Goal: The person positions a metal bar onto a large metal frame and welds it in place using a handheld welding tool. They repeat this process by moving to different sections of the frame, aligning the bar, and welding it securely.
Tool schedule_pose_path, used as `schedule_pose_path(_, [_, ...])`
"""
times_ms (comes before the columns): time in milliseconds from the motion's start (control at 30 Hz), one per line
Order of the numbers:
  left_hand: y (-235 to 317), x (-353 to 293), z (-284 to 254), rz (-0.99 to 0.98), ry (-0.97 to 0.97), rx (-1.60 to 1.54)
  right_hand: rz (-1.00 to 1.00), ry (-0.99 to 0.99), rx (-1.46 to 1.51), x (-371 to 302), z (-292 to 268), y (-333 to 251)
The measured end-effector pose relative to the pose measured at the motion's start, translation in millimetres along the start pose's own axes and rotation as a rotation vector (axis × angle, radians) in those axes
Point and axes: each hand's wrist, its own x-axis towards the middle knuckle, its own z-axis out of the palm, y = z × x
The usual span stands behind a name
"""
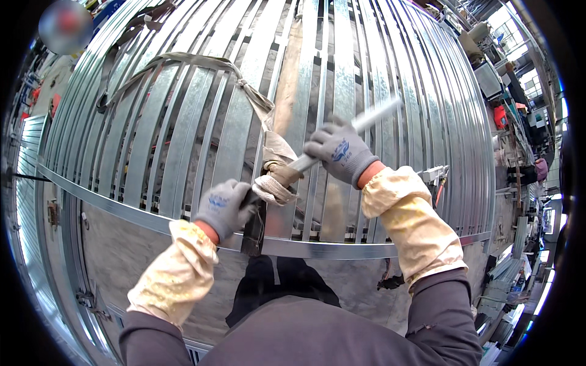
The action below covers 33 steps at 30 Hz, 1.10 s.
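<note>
My right hand [342, 154], in a grey glove, is closed round a pale metal bar [377, 114]. The bar slants from upper right to lower left, its far end blurred. Its lower part passes through a knotted beige webbing strap [278, 160], wound in thick loops. My left hand [223, 207], also gloved, has its fingers curled at the bar's dark lower end, beside the loops. Just under the strap stands a dark upright piece [254, 230] near the frame's front edge. A long wooden pole [289, 79] runs away from the knot.
Parallel galvanized metal strips [235, 137] spread before me, with gaps between them and a front rail [329, 249]. More strap [192, 59] trails over them at upper left. A metal clamp-like fitting [434, 175] is at right. A stack of metal [32, 165] lies at far left.
</note>
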Motion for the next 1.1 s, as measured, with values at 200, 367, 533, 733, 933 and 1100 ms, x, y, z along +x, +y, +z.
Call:
schedule_pose_path(200, [44.8, -15.1, 80.2, -0.356, 0.354, -0.702, 0.866, 0.646, 1.031, -3.1, 31.4, -44.7])
schedule_pose_path(367, [93.4, 6.8, 135.2, -0.304, 0.589, -0.769, 0.745, 0.078, 1.521, -9.4, 43.7, -125.5])
schedule_pose_path(533, [73.2, -0.8, 54.5, 0.01, 0.077, -0.574, 0.626, -0.073, 1.314, -22.7, 61.9, -70.4])
schedule_pose_path(733, [35.4, 35.4, -59.6, 0.169, 0.421, 0.251, 0.096, -0.26, 0.532, 25.2, -7.8, -8.7])
schedule_pose_path(933, [22.0, 22.6, -11.9, -0.295, 0.072, -0.433, -0.134, 0.247, 0.008, 66.6, -40.7, -2.1])
schedule_pose_path(1100, [39.8, 16.1, 28.7, -0.583, 0.393, -1.267, 0.598, 0.851, 0.938, 24.0, -15.4, -57.3])
